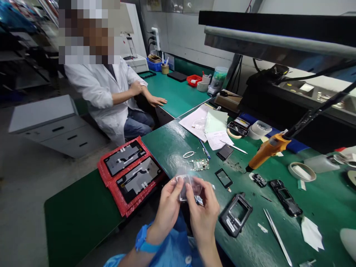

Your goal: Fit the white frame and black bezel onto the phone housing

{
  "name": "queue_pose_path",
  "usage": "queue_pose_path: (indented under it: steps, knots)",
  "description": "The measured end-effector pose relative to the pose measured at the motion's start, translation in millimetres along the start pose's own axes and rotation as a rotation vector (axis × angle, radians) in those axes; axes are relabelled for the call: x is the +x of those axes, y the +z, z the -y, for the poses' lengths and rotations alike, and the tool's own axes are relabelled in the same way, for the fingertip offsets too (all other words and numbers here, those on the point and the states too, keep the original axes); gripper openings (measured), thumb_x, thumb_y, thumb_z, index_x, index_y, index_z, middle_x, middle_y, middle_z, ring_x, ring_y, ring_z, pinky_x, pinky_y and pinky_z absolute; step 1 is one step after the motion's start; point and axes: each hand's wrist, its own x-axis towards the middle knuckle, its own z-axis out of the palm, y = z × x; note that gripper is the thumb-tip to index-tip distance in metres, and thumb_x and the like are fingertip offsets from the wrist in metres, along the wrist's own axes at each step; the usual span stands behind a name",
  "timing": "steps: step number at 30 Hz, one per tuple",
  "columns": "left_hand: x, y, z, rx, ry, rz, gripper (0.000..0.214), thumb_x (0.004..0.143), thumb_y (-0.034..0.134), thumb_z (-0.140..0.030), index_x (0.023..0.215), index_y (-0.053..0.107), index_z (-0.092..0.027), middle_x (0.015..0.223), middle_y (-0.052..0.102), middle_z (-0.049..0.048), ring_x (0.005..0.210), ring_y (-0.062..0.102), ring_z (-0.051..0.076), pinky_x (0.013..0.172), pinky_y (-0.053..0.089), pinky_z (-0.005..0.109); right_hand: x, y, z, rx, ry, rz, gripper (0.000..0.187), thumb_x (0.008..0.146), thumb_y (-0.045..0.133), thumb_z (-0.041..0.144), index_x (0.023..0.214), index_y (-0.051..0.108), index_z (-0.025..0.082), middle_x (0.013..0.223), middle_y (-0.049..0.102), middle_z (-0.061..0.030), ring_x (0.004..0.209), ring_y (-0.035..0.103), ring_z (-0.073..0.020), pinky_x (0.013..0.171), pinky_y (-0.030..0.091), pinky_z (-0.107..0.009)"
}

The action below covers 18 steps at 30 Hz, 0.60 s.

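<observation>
Both of my hands are together near the bench's front edge, pinching a small clear plastic packet (185,188) with a pale rectangular outline. My left hand (169,202) grips its left side, the thumb lying on its face. On the other side, my right hand (205,204) presses it between thumb and bent fingers. What lies inside the packet is too unclear to name. Just beyond the fingers is a green circuit board (200,164). To the right are a small framed screen (224,178) and a black handheld device housing (236,214).
Metal tweezers (277,237) and a black casing (286,197) lie at the right. An orange electric screwdriver (265,151) hangs low over the bench. Two display panels rest on red bubble wrap (122,207) at the left. Across the corner sits a person in a white coat (97,92).
</observation>
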Motion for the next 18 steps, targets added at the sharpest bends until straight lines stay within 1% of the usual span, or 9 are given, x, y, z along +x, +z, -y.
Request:
queue_pose_path:
  steps: [2,4,5,7,8,10,12,14,18]
  knots:
    - [4,-1.4,0,-0.104,-0.077,0.011,0.059,0.065,0.108,-0.06,0.09,0.081,-0.014,0.088,0.082,0.0091,0.094,0.082,0.03,0.093,0.067,0.04,1,-5,-6,0.02,0.0,0.023,0.02,0.104,0.081,0.03,0.123,0.079,0.029,0.106,0.078,-0.0014,0.082,0.075,-0.0134,0.072,0.064,-0.022]
    - [8,-7.1,-2,-0.184,-0.158,0.061,0.047,0.071,0.105,-0.049,0.09,0.081,-0.014,0.087,0.081,0.0085,0.095,0.081,0.03,0.095,0.066,0.041,4,-12,-13,0.061,0.043,0.037,0.037,0.1,0.087,0.034,0.135,0.076,0.031,0.122,0.078,-0.0051,0.091,0.077,-0.0159,0.077,0.066,-0.025]
    - [10,-10.8,-4,-0.207,-0.209,0.1,0.039,0.077,0.102,-0.043,0.09,0.08,-0.013,0.086,0.08,0.0083,0.095,0.081,0.03,0.095,0.065,0.041,7,-16,-16,0.093,0.075,0.071,0.046,0.098,0.09,0.037,0.141,0.074,0.033,0.13,0.078,-0.0068,0.099,0.079,-0.018,0.081,0.067,-0.027]
    - [13,-18.5,-6,-0.212,-0.328,0.194,0.024,0.085,0.093,-0.032,0.09,0.08,-0.012,0.085,0.078,0.0081,0.09,0.078,0.027,0.091,0.064,0.038,14,-24,-20,0.175,0.15,0.213,0.055,0.095,0.092,0.043,0.146,0.073,0.036,0.139,0.078,-0.0077,0.112,0.079,-0.0225,0.093,0.068,-0.033]
    - [15,-21.9,-7,-0.2,-0.383,0.239,0.02,0.088,0.089,-0.029,0.09,0.08,-0.011,0.084,0.077,0.0078,0.086,0.076,0.025,0.087,0.062,0.036,17,-27,-21,0.216,0.183,0.306,0.055,0.095,0.092,0.046,0.146,0.075,0.037,0.139,0.08,-0.0069,0.117,0.079,-0.0239,0.1,0.066,-0.035]
    - [16,-26.5,-7,-0.176,-0.448,0.295,0.02,0.089,0.088,-0.028,0.086,0.079,-0.011,0.08,0.074,0.0065,0.077,0.069,0.021,0.077,0.059,0.033,24,-33,-21,0.278,0.218,0.467,0.046,0.096,0.091,0.05,0.139,0.081,0.039,0.134,0.083,-0.0046,0.12,0.079,-0.0248,0.108,0.062,-0.037]
    - [16,-27.9,-6,-0.172,-0.451,0.299,0.024,0.086,0.091,-0.03,0.08,0.077,-0.012,0.076,0.071,0.0043,0.072,0.064,0.017,0.072,0.056,0.03,29,-35,-19,0.322,0.22,0.543,0.038,0.097,0.09,0.051,0.132,0.085,0.038,0.126,0.085,-0.0038,0.118,0.079,-0.0248,0.107,0.061,-0.035]
    - [13,-26.3,-5,-0.179,-0.421,0.285,0.027,0.083,0.094,-0.032,0.078,0.076,-0.013,0.076,0.07,0.0031,0.074,0.064,0.017,0.073,0.056,0.029,29,-34,-16,0.35,0.211,0.537,0.03,0.099,0.088,0.051,0.124,0.088,0.034,0.119,0.087,-0.0046,0.112,0.08,-0.0245,0.102,0.062,-0.034]
    - [2,-17.5,-7,-0.201,-0.316,0.279,0.04,0.073,0.107,-0.04,0.088,0.082,-0.013,0.082,0.076,0.0038,0.082,0.07,0.018,0.08,0.06,0.026,25,-27,-9,0.366,0.235,0.38,0.027,0.1,0.085,0.051,0.111,0.089,0.027,0.105,0.085,-0.0065,0.1,0.077,-0.0239,0.095,0.062,-0.035]
